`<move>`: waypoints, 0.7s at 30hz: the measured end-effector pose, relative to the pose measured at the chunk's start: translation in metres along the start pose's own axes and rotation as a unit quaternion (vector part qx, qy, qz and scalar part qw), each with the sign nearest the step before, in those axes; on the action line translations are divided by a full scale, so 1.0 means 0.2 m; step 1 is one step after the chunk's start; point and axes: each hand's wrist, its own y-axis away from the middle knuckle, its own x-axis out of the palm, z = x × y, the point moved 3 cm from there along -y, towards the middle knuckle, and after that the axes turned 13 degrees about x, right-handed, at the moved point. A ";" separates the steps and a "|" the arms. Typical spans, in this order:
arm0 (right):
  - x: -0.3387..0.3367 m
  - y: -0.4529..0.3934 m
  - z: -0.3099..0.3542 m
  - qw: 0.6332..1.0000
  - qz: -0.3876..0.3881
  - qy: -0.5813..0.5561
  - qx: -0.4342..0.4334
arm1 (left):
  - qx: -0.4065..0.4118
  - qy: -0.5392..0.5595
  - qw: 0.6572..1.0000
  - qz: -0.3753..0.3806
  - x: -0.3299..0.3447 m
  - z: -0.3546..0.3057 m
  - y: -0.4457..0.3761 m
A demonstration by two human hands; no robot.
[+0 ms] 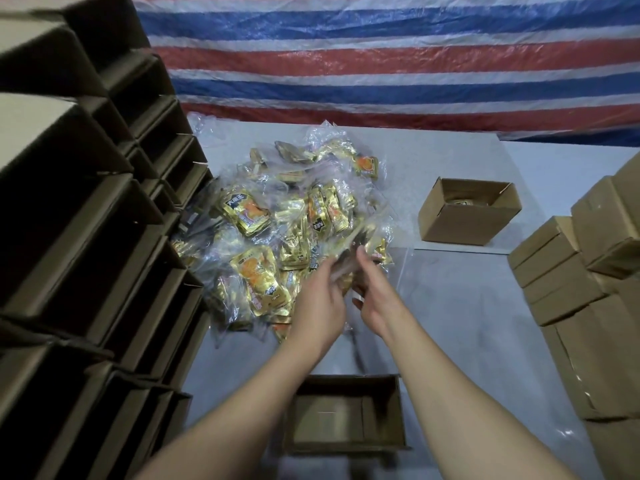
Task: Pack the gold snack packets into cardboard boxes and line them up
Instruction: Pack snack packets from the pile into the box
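On the grey worktop (467, 306), a heap of gold snack packets (277, 230) in clear plastic lies left of centre. Both hands reach into its near right edge — the left hand (317, 306) and right hand (375, 299) close together, fingers blurred around some packets, their grip impossible to tell. An open cardboard box (346, 414) sits near, between the forearms; another open box (467, 211) sits far right, packets inside. Closed boxes (568, 271) stack at right — empty cartons (104, 237) line the left.

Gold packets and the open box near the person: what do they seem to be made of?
The gold packets look like glossy metallised foil or plastic film, judging by their sharp reflections, bundled in clear crinkled plastic. The open box looks like plain brown corrugated cardboard: matte, with folded flaps.
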 end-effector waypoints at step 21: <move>-0.07 0.39 -0.07 0.991 0.108 -0.073 0.007 | 0.003 0.179 0.967 0.180 -0.19 -0.18 0.31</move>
